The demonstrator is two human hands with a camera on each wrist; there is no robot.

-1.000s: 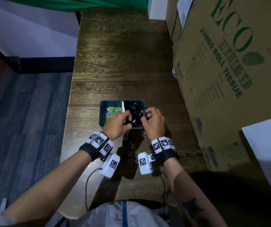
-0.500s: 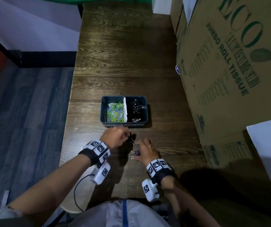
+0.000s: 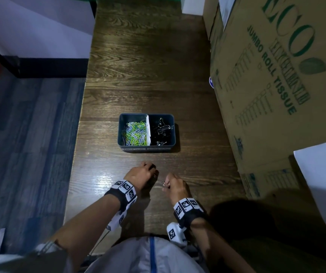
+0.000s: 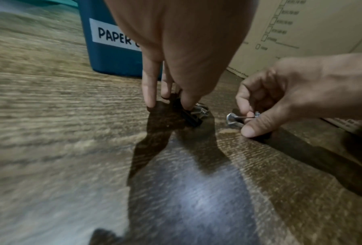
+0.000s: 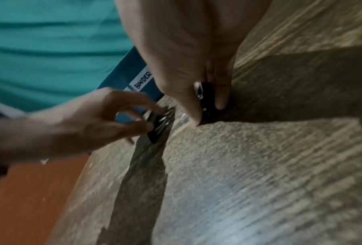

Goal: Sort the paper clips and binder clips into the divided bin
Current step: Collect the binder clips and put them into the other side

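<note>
The blue divided bin (image 3: 146, 148) stands on the wooden table (image 3: 142, 81), coloured paper clips (image 3: 135, 133) in its left half and black binder clips (image 3: 161, 129) in its right half. In front of it, my left hand (image 3: 145, 172) pinches a black binder clip (image 4: 189, 116) lying on the table. My right hand (image 3: 173, 184) pinches another black binder clip (image 5: 206, 95) between thumb and fingers, its wire handles (image 4: 233, 120) sticking out. The bin's front carries white labels reading "PAPER" (image 4: 115, 35) and "BINDER" (image 5: 143, 79).
A large cardboard box (image 3: 276, 85) stands along the table's right side, close to the bin. The table's left edge (image 3: 77, 134) drops to a blue-grey floor. White paper (image 3: 323, 174) lies at the right over the box.
Both hands pulled back from over the bin's right half to the table in front of it. Each has taken hold of a binder clip there.
</note>
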